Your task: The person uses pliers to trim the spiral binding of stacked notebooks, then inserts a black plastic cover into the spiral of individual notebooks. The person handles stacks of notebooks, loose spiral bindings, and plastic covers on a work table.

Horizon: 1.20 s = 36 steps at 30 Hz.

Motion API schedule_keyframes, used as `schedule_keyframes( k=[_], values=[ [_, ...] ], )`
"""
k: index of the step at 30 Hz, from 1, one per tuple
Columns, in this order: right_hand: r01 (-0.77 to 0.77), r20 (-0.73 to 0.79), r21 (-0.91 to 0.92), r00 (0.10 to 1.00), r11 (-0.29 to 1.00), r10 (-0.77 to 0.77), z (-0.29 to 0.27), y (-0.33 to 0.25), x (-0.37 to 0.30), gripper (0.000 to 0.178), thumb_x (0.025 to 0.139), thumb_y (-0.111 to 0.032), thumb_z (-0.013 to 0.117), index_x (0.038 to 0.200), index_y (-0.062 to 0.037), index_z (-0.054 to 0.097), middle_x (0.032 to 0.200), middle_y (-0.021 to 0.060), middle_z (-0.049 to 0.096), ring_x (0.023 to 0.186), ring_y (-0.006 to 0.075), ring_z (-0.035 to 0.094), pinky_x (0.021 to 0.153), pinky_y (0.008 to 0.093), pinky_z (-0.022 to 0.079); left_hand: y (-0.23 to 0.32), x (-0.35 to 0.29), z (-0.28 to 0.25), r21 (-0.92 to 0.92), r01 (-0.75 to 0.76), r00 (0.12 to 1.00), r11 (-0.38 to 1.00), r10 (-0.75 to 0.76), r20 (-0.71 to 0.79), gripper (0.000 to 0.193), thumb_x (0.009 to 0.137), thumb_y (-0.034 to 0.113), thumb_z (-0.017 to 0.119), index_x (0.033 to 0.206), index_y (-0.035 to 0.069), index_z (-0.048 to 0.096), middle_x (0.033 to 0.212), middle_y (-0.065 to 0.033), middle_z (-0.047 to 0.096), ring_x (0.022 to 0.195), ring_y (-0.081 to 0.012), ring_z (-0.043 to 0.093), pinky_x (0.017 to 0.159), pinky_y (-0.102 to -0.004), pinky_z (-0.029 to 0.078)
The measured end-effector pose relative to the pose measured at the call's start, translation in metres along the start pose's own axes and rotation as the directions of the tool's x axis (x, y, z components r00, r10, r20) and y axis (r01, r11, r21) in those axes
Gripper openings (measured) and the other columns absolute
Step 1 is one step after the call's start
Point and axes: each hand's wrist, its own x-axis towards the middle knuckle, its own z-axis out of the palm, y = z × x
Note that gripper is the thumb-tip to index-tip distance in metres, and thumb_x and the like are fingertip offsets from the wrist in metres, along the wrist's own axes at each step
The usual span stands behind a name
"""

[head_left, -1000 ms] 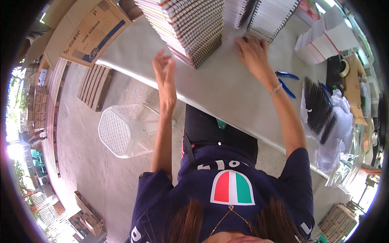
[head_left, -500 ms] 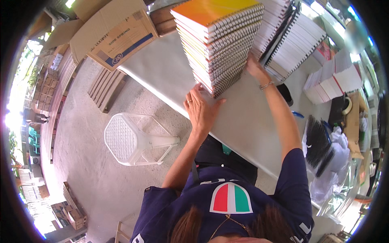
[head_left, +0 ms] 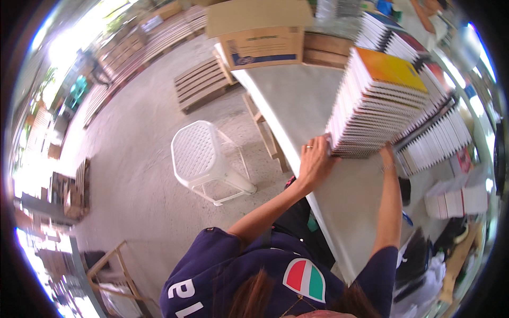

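a tall stack of spiral notebooks (head_left: pixel 374 108) with a yellow-orange cover on top stands on the pale table (head_left: pixel 347 204), right of centre in the upper half of the frame, its coiled bindings facing the lower right. the left hand (head_left: pixel 316 160) touches the stack's lower left corner, its thumb spread apart from the fingers along the near edge; whether it grips there cannot be told. the right hand (head_left: pixel 388 155) is at the stack's lower right, its fingertips hidden, so its hold cannot be told either. just beside that hand, toward the right of the frame, lie black-bound notebooks (head_left: pixel 441 139), and below them, near the right rim, a pile of white booklets (head_left: pixel 457 197). a blue object (head_left: pixel 407 218), too small to make out, lies on the table below the right hand. at upper centre is an open cardboard box (head_left: pixel 262 49), with a wooden pallet (head_left: pixel 204 82) on the floor to its lower left. a white plastic stool (head_left: pixel 199 151) stands left of centre.
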Motion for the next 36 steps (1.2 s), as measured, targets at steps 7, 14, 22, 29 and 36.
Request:
schedule_keyframes(
  k=[7, 14, 22, 29, 36],
  values=[
    [0.034, 0.004, 0.054, 0.999, 0.998, -0.034, -0.034, 0.004, -0.024, 0.074, 0.106, -0.054, 0.035, 0.159, -0.0067, 0.016, 0.164, 0.0112, 0.022, 0.147, 0.0247, 0.028, 0.12, 0.0406, 0.021, -0.02, 0.039, -0.009, -0.179, -0.018, 0.991, 0.984, 0.041, 0.126, 0.068, 0.073, 0.019, 0.081, 0.134, 0.015, 0.051, 0.104, -0.0073, 0.071, 0.101, -0.029, 0.066, 0.089, -0.0438, 0.049],
    [-0.043, -0.213, -0.112, 0.977, 0.993, 0.018, -0.006, -0.052, -0.12, 0.069, 0.106, -0.048, 0.043, 0.159, -0.0093, 0.021, 0.157, 0.0074, 0.034, 0.137, 0.0232, 0.04, 0.114, 0.0379, 0.032, -0.023, 0.076, 0.0, -0.118, 0.033, 0.987, 0.993, -0.015, 0.158, 0.045, 0.072, 0.031, 0.082, 0.11, 0.013, 0.067, 0.098, -0.0034, 0.073, 0.09, -0.0261, 0.07, 0.077, -0.042, 0.054],
    [-0.103, -0.095, -0.067, 0.991, 0.992, 0.096, 0.063, -0.067, -0.199, 0.055, 0.108, -0.044, 0.041, 0.147, -0.0062, 0.041, 0.139, 0.0078, 0.049, 0.123, 0.0184, 0.048, 0.104, 0.0364, 0.04, -0.021, 0.12, 0.035, -0.112, -0.124, 0.962, 0.986, 0.147, 0.228, 0.027, 0.075, 0.035, 0.079, 0.091, 0.014, 0.074, 0.099, -0.0059, 0.072, 0.093, -0.0278, 0.07, 0.078, -0.0433, 0.055],
    [-0.052, -0.114, -0.079, 0.993, 0.995, 0.043, 0.161, -0.078, -0.209, 0.06, 0.107, -0.051, 0.041, 0.139, -0.0014, 0.046, 0.134, 0.0086, 0.053, 0.121, 0.019, 0.054, 0.103, 0.0368, 0.044, -0.118, 0.175, 0.113, -0.507, -0.152, 0.973, 0.849, 0.219, 0.075, 0.016, 0.09, 0.018, 0.058, 0.1, 0.007, 0.062, 0.097, -0.021, 0.069, 0.092, -0.0426, 0.065, 0.076, -0.0533, 0.051],
    [-0.177, 0.049, 0.014, 0.983, 0.984, 0.177, 0.143, -0.115, -0.207, 0.042, 0.107, -0.034, 0.051, 0.136, -0.0028, 0.052, 0.125, 0.0074, 0.058, 0.118, 0.0196, 0.057, 0.1, 0.0337, 0.047, -0.165, 0.203, 0.131, -0.552, -0.114, 0.98, 0.826, 0.184, 0.073, 0.018, 0.091, 0.013, 0.058, 0.105, 0.002, 0.062, 0.098, -0.0216, 0.069, 0.094, -0.045, 0.064, 0.079, -0.0511, 0.05]
  ],
)
